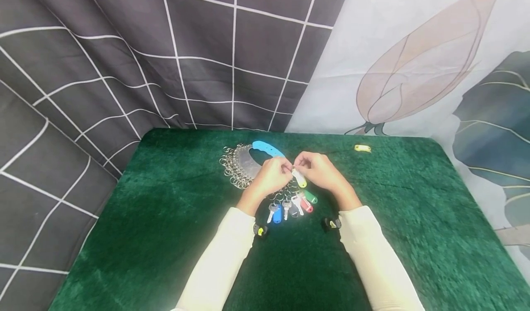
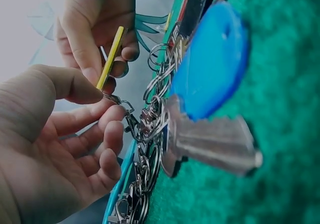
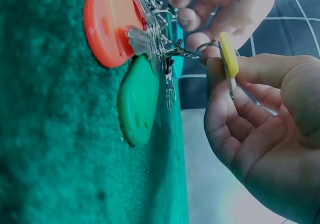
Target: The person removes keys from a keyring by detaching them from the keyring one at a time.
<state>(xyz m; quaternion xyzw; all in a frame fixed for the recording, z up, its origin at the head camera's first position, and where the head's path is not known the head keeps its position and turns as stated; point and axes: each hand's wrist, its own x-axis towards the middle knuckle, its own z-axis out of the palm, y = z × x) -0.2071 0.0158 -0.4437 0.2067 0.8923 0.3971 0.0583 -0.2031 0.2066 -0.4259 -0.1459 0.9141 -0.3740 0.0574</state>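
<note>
Pinching the ring (image 3: 206, 44), that's the left hand (image 1: 273, 176); the right hand (image 1: 320, 168) pinches the yellow tag (image 3: 229, 57), up between them near the keys (image 1: 286, 205) (fiddly from where I'm standing). I'd steady the ring and ease the tag, no yanking.

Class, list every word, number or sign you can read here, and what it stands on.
No readable text.
Held yellow tag: label too small.
Far yellow tag: too small.
Red tag, black tag: too small.
Wrist devices: yellow marks, too blurred.
</note>
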